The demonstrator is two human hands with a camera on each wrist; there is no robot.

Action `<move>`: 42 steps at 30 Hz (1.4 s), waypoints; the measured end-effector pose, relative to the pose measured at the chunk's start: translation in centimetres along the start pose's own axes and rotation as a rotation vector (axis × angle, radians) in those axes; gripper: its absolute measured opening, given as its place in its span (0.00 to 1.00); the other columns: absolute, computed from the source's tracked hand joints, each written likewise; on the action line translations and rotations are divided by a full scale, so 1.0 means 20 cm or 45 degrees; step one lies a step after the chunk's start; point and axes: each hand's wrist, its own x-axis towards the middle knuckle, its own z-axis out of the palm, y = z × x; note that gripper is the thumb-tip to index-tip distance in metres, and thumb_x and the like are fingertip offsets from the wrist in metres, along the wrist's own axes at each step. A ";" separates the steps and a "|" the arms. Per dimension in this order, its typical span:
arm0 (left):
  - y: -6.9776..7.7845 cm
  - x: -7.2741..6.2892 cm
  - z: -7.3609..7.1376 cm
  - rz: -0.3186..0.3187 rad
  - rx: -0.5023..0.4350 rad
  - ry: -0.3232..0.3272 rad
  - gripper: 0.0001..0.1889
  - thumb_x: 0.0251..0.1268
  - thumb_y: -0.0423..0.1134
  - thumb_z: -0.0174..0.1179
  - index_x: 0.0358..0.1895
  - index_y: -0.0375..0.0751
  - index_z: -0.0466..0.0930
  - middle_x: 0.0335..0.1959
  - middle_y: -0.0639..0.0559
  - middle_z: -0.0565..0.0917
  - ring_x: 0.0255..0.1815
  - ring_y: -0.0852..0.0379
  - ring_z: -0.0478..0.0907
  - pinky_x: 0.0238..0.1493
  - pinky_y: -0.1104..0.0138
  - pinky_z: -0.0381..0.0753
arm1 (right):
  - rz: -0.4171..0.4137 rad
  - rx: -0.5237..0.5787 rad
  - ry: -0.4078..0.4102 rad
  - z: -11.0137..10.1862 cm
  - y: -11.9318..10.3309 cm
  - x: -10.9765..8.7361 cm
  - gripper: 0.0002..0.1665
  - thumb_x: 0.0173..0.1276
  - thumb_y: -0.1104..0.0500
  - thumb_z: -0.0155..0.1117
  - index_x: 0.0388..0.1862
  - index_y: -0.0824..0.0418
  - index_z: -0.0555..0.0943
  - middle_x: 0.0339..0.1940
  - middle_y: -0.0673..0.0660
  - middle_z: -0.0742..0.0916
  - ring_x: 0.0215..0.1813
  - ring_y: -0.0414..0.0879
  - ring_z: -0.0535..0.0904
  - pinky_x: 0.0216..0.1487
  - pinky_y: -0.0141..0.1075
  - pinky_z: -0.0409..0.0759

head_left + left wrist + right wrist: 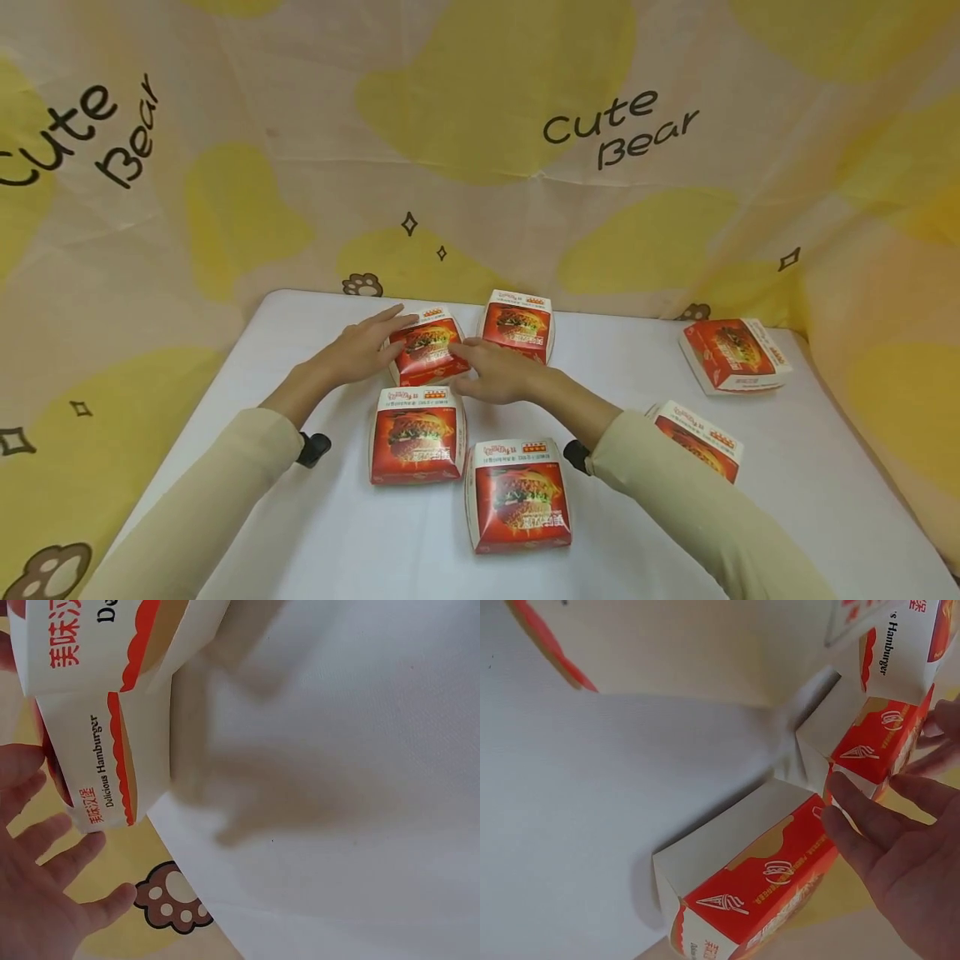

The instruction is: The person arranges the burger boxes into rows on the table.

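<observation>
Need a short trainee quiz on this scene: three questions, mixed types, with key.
1. Count: how many burger boxes show in the head view?
2. True or false: the left hand and the right hand are at opposite sides of the same box.
3. Identify: of the two boxes farthest right in the head view, what partly covers the nearer one?

Key:
1. Six
2. True
3. The right sleeve
</observation>
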 end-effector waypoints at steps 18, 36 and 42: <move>0.04 -0.01 0.00 -0.053 0.037 0.055 0.24 0.77 0.41 0.51 0.72 0.40 0.68 0.66 0.35 0.70 0.66 0.35 0.69 0.62 0.37 0.69 | 0.034 -0.062 -0.035 0.02 -0.01 0.00 0.37 0.73 0.48 0.58 0.78 0.52 0.62 0.72 0.59 0.74 0.71 0.55 0.69 0.67 0.52 0.71; 0.02 -0.01 -0.02 -0.088 0.007 0.040 0.25 0.77 0.44 0.50 0.72 0.42 0.68 0.69 0.33 0.70 0.69 0.32 0.65 0.61 0.31 0.65 | -0.026 -0.038 -0.082 0.01 -0.02 -0.01 0.38 0.74 0.46 0.57 0.79 0.54 0.61 0.76 0.57 0.69 0.78 0.56 0.59 0.72 0.53 0.64; 0.02 0.00 -0.03 -0.075 0.056 0.068 0.25 0.77 0.40 0.50 0.73 0.41 0.65 0.70 0.33 0.68 0.69 0.32 0.66 0.59 0.32 0.68 | 0.004 -0.052 -0.059 0.01 0.00 -0.01 0.39 0.74 0.46 0.58 0.79 0.57 0.61 0.75 0.59 0.70 0.76 0.55 0.63 0.70 0.52 0.68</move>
